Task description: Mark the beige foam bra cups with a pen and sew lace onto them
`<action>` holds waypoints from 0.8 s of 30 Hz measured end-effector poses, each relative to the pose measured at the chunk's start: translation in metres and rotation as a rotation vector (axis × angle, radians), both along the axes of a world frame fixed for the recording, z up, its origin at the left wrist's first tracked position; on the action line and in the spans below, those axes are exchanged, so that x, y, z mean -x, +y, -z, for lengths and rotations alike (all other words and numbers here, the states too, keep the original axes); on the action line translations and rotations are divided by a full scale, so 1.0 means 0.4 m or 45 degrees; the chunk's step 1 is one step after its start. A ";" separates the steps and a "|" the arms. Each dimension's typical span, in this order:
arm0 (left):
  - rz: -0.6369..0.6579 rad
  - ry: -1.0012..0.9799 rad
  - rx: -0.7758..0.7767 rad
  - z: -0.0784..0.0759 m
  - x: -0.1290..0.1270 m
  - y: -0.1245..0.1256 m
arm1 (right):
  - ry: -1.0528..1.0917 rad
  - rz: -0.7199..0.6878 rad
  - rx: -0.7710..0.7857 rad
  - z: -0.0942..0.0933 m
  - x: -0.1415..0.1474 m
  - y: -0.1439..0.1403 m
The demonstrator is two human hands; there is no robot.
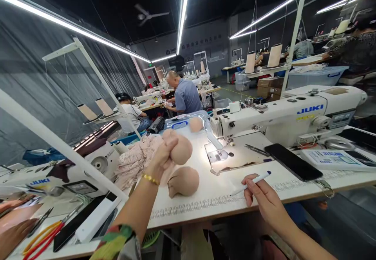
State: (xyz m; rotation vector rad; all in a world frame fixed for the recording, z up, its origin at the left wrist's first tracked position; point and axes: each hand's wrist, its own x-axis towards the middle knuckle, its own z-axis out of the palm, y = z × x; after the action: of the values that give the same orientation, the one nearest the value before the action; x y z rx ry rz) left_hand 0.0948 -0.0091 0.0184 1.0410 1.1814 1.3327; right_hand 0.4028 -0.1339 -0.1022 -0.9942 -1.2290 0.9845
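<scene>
My left hand is closed on a beige moulded bra cup, held up above the white table. Just below it, a second beige cup lies on the tabletop with its rounded side up. My right hand grips a slim white pen with a dark blue end near the front edge of the table. The pen's thin other end points left, over the ruler strip. Beside my left arm sits a heap of pale pink patterned fabric.
A JUKI sewing machine stands at the right, its needle area lit. Near it are tweezers, a black phone and a white box. Another cup lies farther back. At left, another person's hand is near scissors.
</scene>
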 end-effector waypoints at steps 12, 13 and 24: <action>-0.075 0.698 0.390 0.125 0.178 0.213 | -0.026 -0.048 0.137 0.093 -0.019 0.068; -0.109 0.783 0.384 0.118 0.198 0.204 | -0.019 -0.052 0.148 0.089 -0.019 0.067; -0.403 1.528 -0.190 0.046 0.139 0.109 | -0.052 -0.001 0.266 0.017 -0.009 0.037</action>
State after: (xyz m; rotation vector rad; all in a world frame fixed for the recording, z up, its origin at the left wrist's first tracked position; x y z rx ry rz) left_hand 0.0392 0.0344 -0.0002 1.9310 2.1987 0.9779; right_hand 0.4066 -0.1191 -0.1091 -1.1817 -1.1767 1.1145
